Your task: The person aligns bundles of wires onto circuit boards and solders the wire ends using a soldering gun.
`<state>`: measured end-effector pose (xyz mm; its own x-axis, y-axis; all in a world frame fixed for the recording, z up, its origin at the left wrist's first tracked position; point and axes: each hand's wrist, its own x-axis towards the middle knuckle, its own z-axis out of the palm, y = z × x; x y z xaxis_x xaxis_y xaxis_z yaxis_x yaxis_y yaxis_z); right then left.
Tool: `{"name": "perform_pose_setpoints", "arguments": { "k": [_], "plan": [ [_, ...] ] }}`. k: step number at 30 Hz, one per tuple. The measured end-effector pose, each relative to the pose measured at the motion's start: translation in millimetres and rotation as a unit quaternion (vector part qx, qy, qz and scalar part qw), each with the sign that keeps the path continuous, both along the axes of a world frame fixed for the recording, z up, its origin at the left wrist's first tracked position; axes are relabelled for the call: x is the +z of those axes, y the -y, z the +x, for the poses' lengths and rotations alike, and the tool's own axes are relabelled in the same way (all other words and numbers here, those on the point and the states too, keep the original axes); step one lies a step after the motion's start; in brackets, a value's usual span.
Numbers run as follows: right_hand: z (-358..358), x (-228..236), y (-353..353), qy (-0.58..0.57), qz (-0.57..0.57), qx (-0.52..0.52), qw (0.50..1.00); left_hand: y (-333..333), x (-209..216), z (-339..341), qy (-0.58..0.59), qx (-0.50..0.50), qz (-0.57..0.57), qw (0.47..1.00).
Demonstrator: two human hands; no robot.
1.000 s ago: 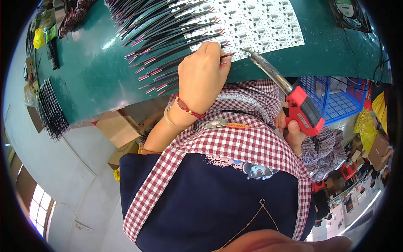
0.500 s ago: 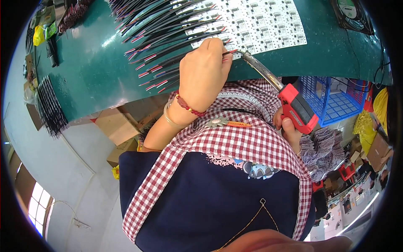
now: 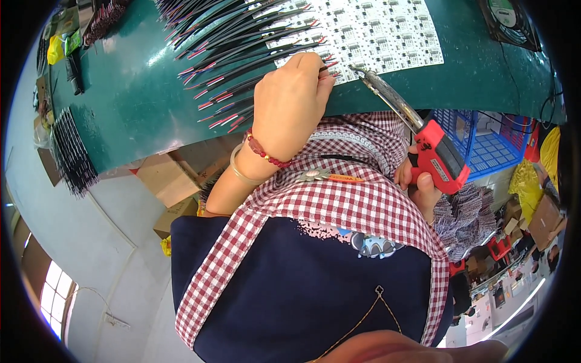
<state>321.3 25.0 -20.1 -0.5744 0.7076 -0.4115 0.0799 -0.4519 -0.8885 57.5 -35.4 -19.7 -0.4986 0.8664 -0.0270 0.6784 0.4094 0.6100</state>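
Note:
My left hand point(image 3: 289, 100), a bracelet and bangle on its wrist, is closed over the near edge of the white circuit board panel point(image 3: 393, 36). Its thumb and forefinger pinch a thin wire cable, mostly hidden by the hand; small coloured ends show near the fingertips. In my right hand point(image 3: 420, 186) is a red and black soldering gun point(image 3: 440, 158). Its metal barrel slants up and left, and the tip sits just right of my left fingertips, apart from them. Many black cables point(image 3: 236, 60) with stripped red, white and blue ends lie across the panel's left side.
The green table point(image 3: 130, 115) curves across the top. A bundle of dark cables point(image 3: 72, 151) hangs over its left edge. A black round-faced device point(image 3: 508, 18) stands far right. Below the table are a blue crate point(image 3: 493, 151), wire bundles point(image 3: 466, 218) and cardboard boxes point(image 3: 166, 181).
The soldering gun has moved right and slightly down, its tip drawing away from the wire at my left fingertips. My left hand has shifted slightly left.

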Motion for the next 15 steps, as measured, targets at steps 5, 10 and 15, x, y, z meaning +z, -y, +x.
{"name": "perform_pose_setpoints", "arguments": {
  "k": [5, 10, 15],
  "plan": [
    [11.2, -5.2, 0.5, -0.025, -0.047, 0.041, 0.998, -1.5, 7.4, -5.6, -0.046, -0.037, -0.041, 0.997],
    [12.3, -9.9, 9.3, -0.016, -0.051, 0.026, 0.998, -0.7, 7.8, -5.5, -0.041, -0.041, -0.041, 0.997],
    [11.8, -8.0, 4.9, 0.009, -0.061, 0.084, 0.995, -1.8, 8.5, -7.5, -0.030, -0.039, -0.042, 0.998]
  ]
}}
